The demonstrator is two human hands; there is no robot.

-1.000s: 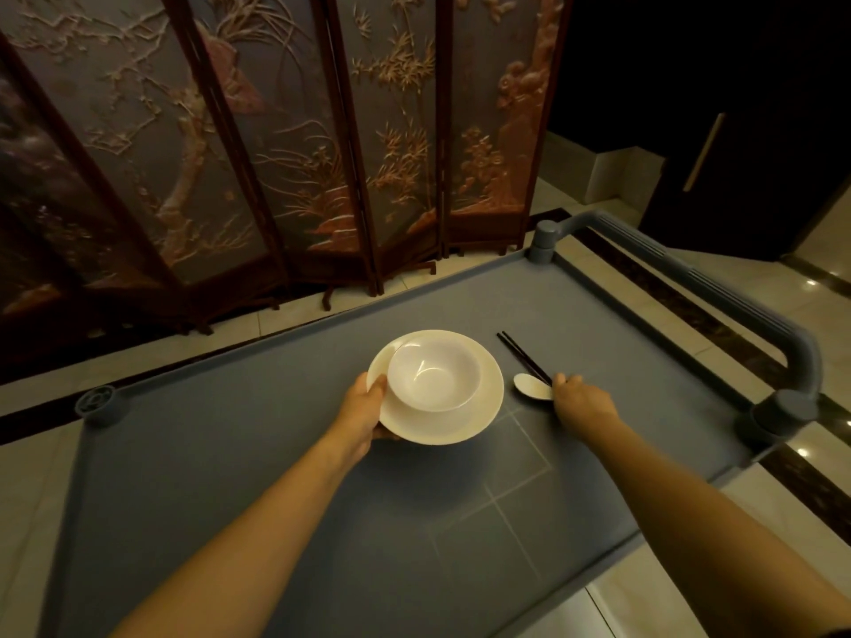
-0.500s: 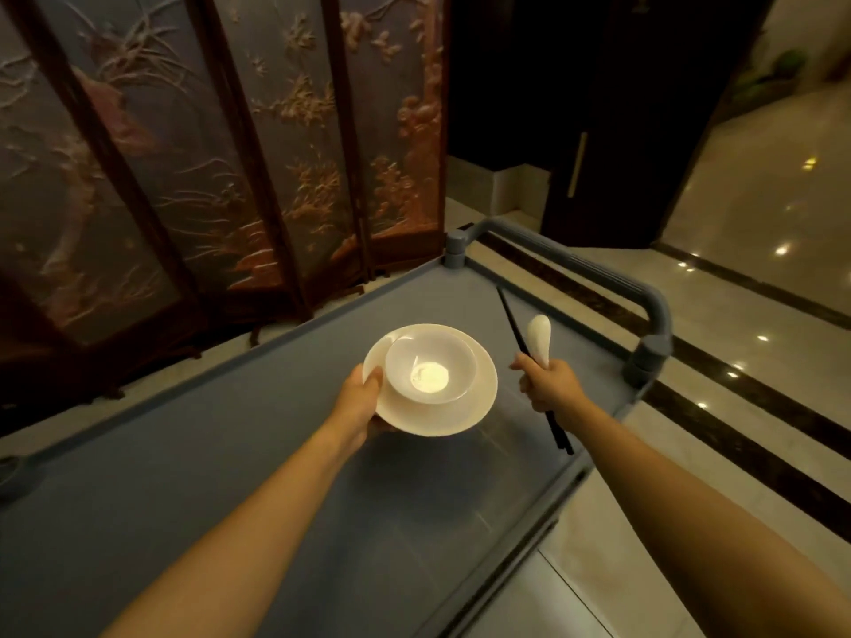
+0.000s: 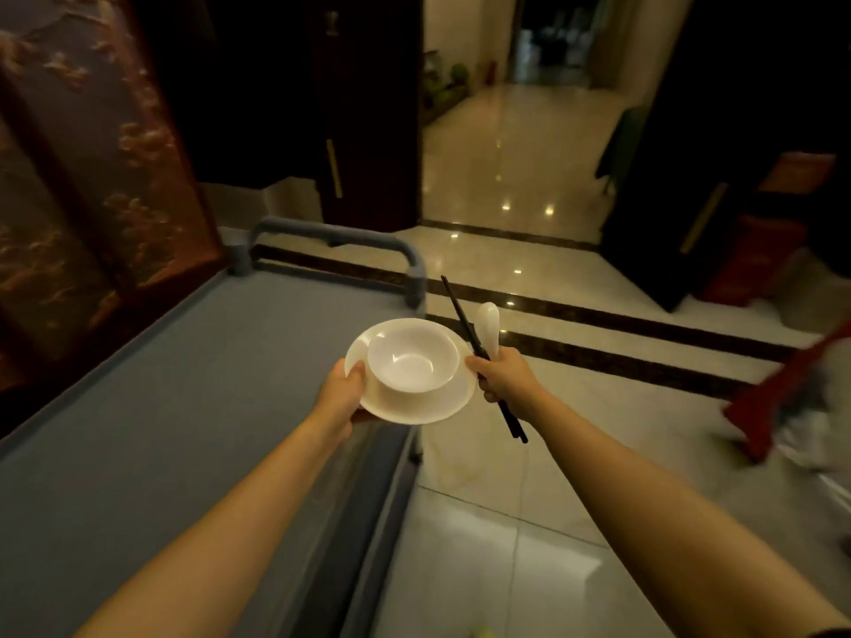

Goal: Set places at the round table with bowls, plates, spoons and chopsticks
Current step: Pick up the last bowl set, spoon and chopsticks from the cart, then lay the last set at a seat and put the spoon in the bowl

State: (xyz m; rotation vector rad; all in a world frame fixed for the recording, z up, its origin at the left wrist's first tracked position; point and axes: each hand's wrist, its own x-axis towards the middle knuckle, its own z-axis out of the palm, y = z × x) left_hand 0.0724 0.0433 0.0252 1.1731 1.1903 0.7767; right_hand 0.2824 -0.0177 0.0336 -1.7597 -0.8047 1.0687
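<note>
Fingers (image 3: 474,364) of right hand (image 3: 504,378) wrapped round chopsticks (image 3: 462,316) and spoon (image 3: 489,328), long axes pointing far-left, upward. Left hand (image 3: 343,392) pinching plate (image 3: 416,405) rim, thumb on top; bowl (image 3: 413,357) upright, empty, on plate. Held over cart (image 3: 184,384) right edge. Round table not in view; carry level.

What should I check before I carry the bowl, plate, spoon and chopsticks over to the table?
1. Left hand grips the plate by its rim: ok.
2. Bowl sits upright on the plate: ok.
3. Plate is level: not ok, it looks slightly tilted.
4. Right hand is shut on the spoon and the chopsticks: ok.
5. Plate is lifted off the grey cart: ok.
6. Way to the round table is free: cannot tell, the table is not in view.
</note>
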